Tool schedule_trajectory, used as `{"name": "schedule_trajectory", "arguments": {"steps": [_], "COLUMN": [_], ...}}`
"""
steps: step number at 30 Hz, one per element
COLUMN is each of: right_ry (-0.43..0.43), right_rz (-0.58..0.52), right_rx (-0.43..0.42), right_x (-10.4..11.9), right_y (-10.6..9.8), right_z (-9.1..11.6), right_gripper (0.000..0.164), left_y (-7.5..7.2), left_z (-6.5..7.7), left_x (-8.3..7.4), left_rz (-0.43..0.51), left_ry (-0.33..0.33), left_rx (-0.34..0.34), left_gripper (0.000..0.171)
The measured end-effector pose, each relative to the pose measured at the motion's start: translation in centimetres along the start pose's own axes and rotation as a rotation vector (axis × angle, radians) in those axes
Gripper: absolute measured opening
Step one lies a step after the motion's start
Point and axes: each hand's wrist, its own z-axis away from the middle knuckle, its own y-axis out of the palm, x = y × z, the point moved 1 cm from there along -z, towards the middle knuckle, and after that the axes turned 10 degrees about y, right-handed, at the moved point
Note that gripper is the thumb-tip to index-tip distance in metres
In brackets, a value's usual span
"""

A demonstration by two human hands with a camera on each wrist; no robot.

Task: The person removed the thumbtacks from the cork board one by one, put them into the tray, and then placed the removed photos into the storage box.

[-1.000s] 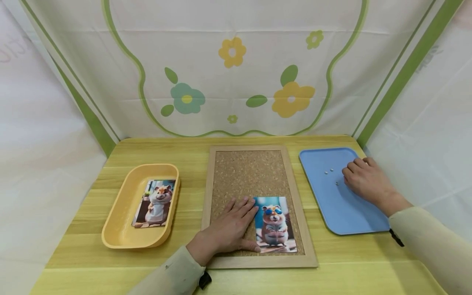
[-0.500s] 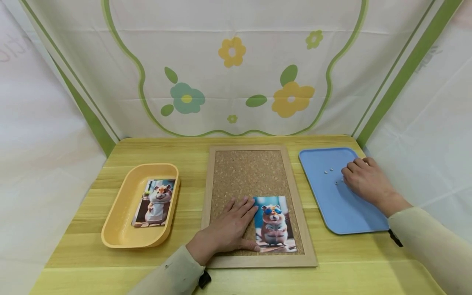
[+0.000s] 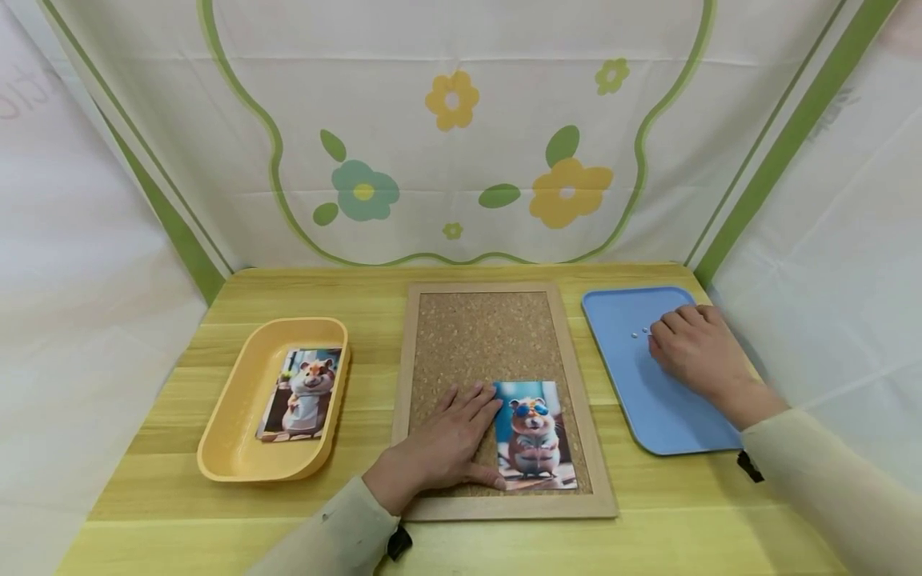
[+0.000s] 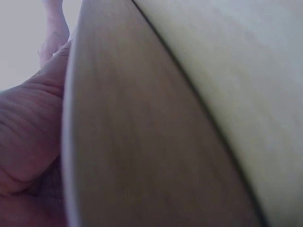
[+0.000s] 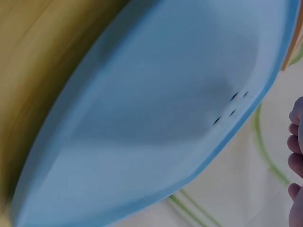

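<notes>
My left hand (image 3: 446,448) lies flat with fingers spread on the cork board (image 3: 483,336). Its index fingertip and thumb touch the left side of a hamster photo card (image 3: 535,436) with blue sunglasses. In the left wrist view, part of the left hand (image 4: 28,127) shows beside the board's wooden frame (image 4: 123,123). My right hand (image 3: 695,348) hovers over the blue tray (image 3: 691,420), fingers curled, pinching what looks like a small thumbtack, mostly hidden. Tiny thumbtacks (image 3: 635,335) lie on the tray just left of it. In the right wrist view, curled fingers (image 5: 296,142) show at the right edge.
A yellow bin (image 3: 238,416) stands on the left of the wooden table (image 3: 374,488), holding another hamster card (image 3: 306,396) in an apron. White flower-printed cloth (image 3: 432,160) walls in the table's back and sides.
My right hand has moved left and slightly up over the tray. The small tack nearest its fingers no longer shows on the tray. My left hand and the card stay put.
</notes>
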Motion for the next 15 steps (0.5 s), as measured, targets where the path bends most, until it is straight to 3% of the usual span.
{"name": "schedule_trajectory", "arguments": {"steps": [8, 15], "right_ry": [0.059, 0.125], "right_rz": [-0.08, -0.173], "right_rx": [-0.027, 0.085], "right_x": [4.5, 8.8], "right_y": [-0.1, -0.4], "right_z": [-1.6, -1.6], "right_gripper": [0.025, 0.017], "left_y": [-0.1, -1.0], "left_z": [0.2, 0.0], "left_x": [0.2, 0.3], "left_rz": [0.032, 0.14], "left_ry": [0.017, -0.013], "left_rx": [-0.029, -0.061], "left_gripper": [0.113, 0.088]}}
